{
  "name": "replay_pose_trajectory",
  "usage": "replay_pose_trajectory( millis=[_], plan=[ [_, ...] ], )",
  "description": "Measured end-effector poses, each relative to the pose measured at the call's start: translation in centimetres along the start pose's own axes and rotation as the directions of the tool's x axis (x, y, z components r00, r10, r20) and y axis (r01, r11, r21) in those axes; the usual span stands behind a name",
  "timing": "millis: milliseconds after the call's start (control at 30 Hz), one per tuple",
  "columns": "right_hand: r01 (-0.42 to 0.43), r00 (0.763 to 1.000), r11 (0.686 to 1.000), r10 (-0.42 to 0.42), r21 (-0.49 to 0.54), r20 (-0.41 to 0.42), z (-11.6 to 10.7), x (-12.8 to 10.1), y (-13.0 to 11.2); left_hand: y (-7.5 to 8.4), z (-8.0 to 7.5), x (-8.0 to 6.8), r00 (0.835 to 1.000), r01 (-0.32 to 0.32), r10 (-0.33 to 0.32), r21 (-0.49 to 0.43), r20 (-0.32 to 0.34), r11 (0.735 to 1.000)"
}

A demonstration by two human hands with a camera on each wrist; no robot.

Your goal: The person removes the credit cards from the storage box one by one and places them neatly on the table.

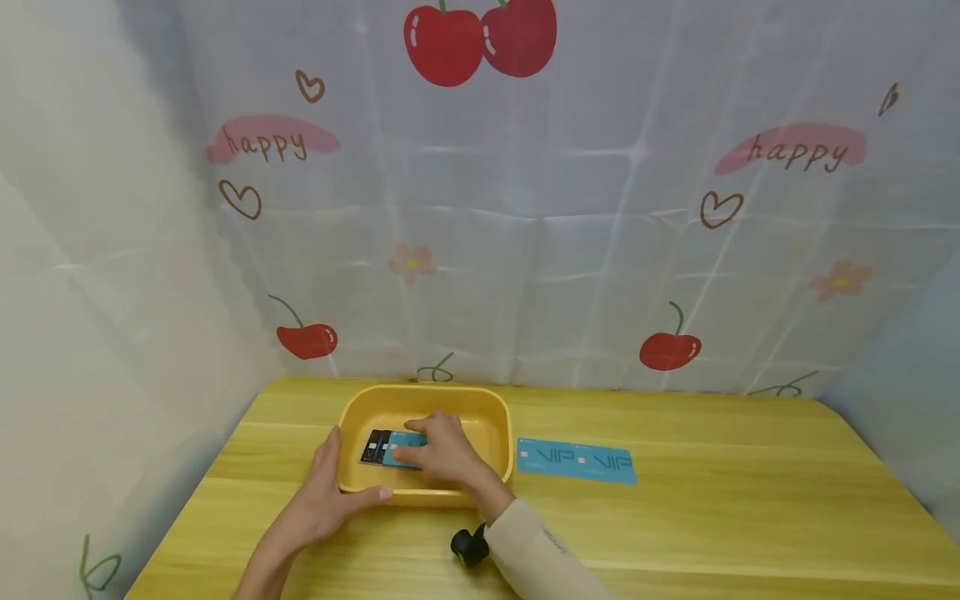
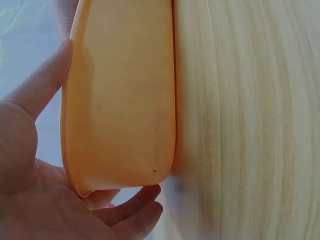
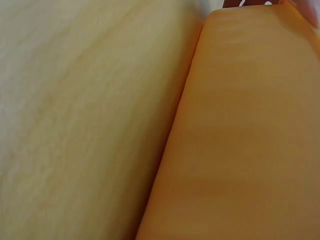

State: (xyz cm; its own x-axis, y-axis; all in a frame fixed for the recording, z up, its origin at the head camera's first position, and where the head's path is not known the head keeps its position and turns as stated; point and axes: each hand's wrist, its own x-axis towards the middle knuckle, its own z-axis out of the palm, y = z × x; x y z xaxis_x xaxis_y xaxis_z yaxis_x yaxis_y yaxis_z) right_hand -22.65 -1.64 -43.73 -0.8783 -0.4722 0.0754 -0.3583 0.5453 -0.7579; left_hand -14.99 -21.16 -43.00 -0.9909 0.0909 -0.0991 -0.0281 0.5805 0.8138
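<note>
A yellow plastic tub (image 1: 420, 390) stands on the wooden table (image 1: 735, 508). My left hand (image 1: 330, 487) grips its front left corner, thumb along the front rim and fingers up the left side; the left wrist view shows the tub's outer wall (image 2: 120, 100) between thumb and fingers. My right hand (image 1: 444, 450) reaches into the tub and its fingers close on a blue card (image 1: 397, 447), which lies partly over a black card (image 1: 372, 447). The right wrist view shows only the tub's wall (image 3: 240, 140) and the table (image 3: 85, 110).
Two blue VIP cards (image 1: 576, 460) lie side by side on the table just right of the tub. A black wrist camera (image 1: 469, 546) sits on my right sleeve. A cherry-print cloth (image 1: 525, 250) hangs close behind and to the left.
</note>
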Motion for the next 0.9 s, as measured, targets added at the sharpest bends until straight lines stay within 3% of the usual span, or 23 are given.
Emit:
replay_pose_trajectory(
  millis=[200,333,633,900],
  plan=[
    [-0.074,0.996,0.997,0.073,0.013,0.048,0.07,0.09,0.07,-0.16,0.0,0.06,1.0,-0.019,0.019,0.0,-0.006,1.0],
    [-0.075,0.995,0.995,0.08,-0.068,0.067,0.19,0.1,0.13,-0.11,-0.04,0.0,1.0,-0.025,0.025,0.0,-0.003,1.0],
    [-0.036,0.999,0.969,0.039,-0.245,0.006,0.16,0.17,0.01,0.13,-0.07,0.06,1.0,-0.017,0.017,0.012,-0.003,1.0],
    [-0.13,0.991,0.945,0.128,-0.301,-0.028,0.34,-0.05,-0.06,0.08,-0.12,-0.03,1.0,0.003,-0.003,0.016,0.002,1.0]
  ],
)
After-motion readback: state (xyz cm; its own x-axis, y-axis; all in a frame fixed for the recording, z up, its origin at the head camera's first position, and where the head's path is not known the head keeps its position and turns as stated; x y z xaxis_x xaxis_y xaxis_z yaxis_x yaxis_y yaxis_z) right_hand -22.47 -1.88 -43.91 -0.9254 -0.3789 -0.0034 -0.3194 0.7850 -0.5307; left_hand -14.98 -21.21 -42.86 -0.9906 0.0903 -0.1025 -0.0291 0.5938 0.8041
